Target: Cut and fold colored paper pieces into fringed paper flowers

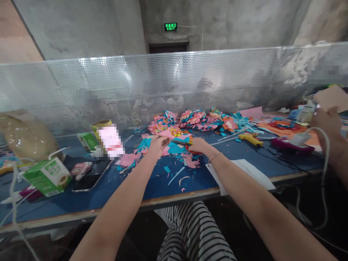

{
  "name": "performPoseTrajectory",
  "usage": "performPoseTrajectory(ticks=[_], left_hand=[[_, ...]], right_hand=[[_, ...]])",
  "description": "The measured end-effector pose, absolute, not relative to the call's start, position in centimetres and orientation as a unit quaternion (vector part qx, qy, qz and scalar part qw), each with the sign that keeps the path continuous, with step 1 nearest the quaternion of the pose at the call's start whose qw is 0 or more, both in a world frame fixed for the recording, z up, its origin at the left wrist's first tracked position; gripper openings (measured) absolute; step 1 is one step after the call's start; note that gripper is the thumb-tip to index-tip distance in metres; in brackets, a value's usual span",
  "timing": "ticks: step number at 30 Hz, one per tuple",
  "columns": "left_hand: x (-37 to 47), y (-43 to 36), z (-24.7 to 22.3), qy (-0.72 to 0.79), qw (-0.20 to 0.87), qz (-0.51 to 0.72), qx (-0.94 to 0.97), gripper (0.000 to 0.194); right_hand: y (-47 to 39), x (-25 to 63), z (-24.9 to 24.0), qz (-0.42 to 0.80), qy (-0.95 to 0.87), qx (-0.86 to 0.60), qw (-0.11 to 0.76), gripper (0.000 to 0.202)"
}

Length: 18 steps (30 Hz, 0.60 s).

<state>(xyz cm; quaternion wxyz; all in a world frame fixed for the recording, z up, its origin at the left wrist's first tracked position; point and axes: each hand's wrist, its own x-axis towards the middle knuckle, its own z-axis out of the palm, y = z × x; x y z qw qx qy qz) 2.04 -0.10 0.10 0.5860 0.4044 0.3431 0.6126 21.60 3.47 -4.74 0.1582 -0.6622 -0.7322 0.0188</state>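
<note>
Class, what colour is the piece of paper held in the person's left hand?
Pink. The paper in the left hand shows best in the head view.

We count two green cartons (49, 175) (86, 140), one glue gun (250, 138), one tape roll (101, 125), one phone (91, 178), one white sheet (244, 172), several paper flowers (191, 119).
</note>
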Motion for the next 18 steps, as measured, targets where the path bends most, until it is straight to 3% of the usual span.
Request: performPoseTrajectory(ticks=[5,10,18], left_hand=[[1.7,0.2,0.1,0.326,0.57,0.647,0.388,0.017],[1.5,0.1,0.4,0.319,0.577,0.647,0.383,0.007],[1.4,0.2,0.5,0.299,0.579,0.663,0.369,0.009]], right_hand=[[2.7,21.6,-4.1,-0.018,-0.718,-0.684,0.125,0.037],[1.9,21.0,-3.7,-0.015,-0.692,-0.69,0.213,0.051],[1.0,19.7,-2.5,0.107,-0.683,-0.635,0.345,0.042]])
